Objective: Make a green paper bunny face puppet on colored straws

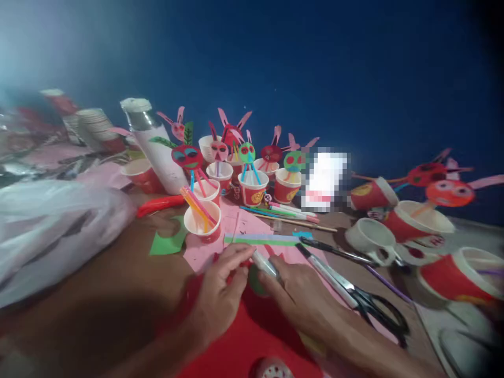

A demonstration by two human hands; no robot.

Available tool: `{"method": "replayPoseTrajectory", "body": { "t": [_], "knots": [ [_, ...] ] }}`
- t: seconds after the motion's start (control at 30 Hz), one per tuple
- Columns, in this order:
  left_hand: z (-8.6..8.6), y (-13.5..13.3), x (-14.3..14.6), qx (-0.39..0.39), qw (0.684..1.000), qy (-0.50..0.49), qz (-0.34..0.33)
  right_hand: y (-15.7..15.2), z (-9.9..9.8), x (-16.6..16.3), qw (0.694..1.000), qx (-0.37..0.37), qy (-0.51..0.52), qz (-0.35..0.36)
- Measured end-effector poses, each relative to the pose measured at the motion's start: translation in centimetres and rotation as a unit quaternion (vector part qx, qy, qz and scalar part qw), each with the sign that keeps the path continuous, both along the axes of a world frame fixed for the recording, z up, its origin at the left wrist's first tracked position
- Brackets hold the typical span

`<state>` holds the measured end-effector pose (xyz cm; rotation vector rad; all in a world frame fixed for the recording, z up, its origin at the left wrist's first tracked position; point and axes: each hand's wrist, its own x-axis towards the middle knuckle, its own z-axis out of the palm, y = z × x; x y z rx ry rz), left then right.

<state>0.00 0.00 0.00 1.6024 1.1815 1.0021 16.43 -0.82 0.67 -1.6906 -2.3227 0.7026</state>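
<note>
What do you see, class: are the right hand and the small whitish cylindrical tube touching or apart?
Touching: the head view shows the right hand curled around the near end of the small whitish cylindrical tube.

Near to far across a brown tabletop (118, 281), up to a dark blue wall (275, 68).
In front, flat red paper sheet (244, 341), with slim whitish tube (265, 264) above it, between left hand (226, 286) and right hand (293, 289); beyond, pink paper sheets (252, 220), with red-and-white paper cup (193, 232) of orange straws (199, 212) at their left; farther back, row of red-and-white figure-topped paper cups (258, 198); at left, whitish plastic bag (59, 226), before stacked white paper cups (94, 126); at right, black-handled metal scissors (350, 289), before white handled mug (364, 244).
</note>
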Motion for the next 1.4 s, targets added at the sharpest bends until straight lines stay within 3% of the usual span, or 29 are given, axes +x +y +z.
{"method": "replayPoseTrajectory", "body": {
  "t": [0.2,0.37,0.47,0.57,0.63,0.7,0.8,0.87,0.97,1.07,1.4],
  "knots": [
    [-0.5,0.1,0.1,-0.003,1.0,-0.017,-0.001,-0.2,0.1,0.1,1.0,0.02,-0.022,0.008],
    [-0.7,0.0,-0.1,0.038,0.999,0.01,-0.009,-0.3,0.4,0.3,1.0,0.014,0.001,0.005],
    [-0.7,0.1,-0.1,0.078,0.997,0.018,-0.009,-0.3,0.4,0.4,0.999,-0.007,0.045,-0.009],
    [-0.7,0.2,-0.1,0.115,0.993,0.014,-0.003,-0.2,0.4,0.5,0.981,-0.086,0.169,-0.036],
    [-0.7,0.2,-0.1,0.13,0.992,0.002,-0.002,0.0,0.4,0.5,0.931,-0.196,0.303,-0.057],
    [-0.7,0.2,-0.1,0.134,0.991,-0.014,-0.002,0.2,0.4,0.5,0.852,-0.307,0.418,-0.073],
    [-0.7,0.2,-0.2,0.124,0.991,-0.039,-0.01,0.5,0.1,0.6,0.754,-0.407,0.507,-0.09],
    [-0.7,0.3,-0.2,0.109,0.992,-0.058,-0.017,0.6,-0.1,0.7,0.714,-0.438,0.537,-0.099],
    [-0.9,0.4,-0.3,0.062,0.993,-0.098,-0.022,0.6,-0.4,0.8,0.683,-0.457,0.561,-0.099],
    [-1.4,0.4,-0.3,-0.002,0.988,-0.156,-0.014,0.7,-0.6,0.7,0.681,-0.456,0.565,-0.097],
    [-1.9,0.3,0.1,-0.121,0.962,-0.244,-0.016,1.0,-0.7,0.3,0.734,-0.407,0.532,-0.112]
  ]
}}
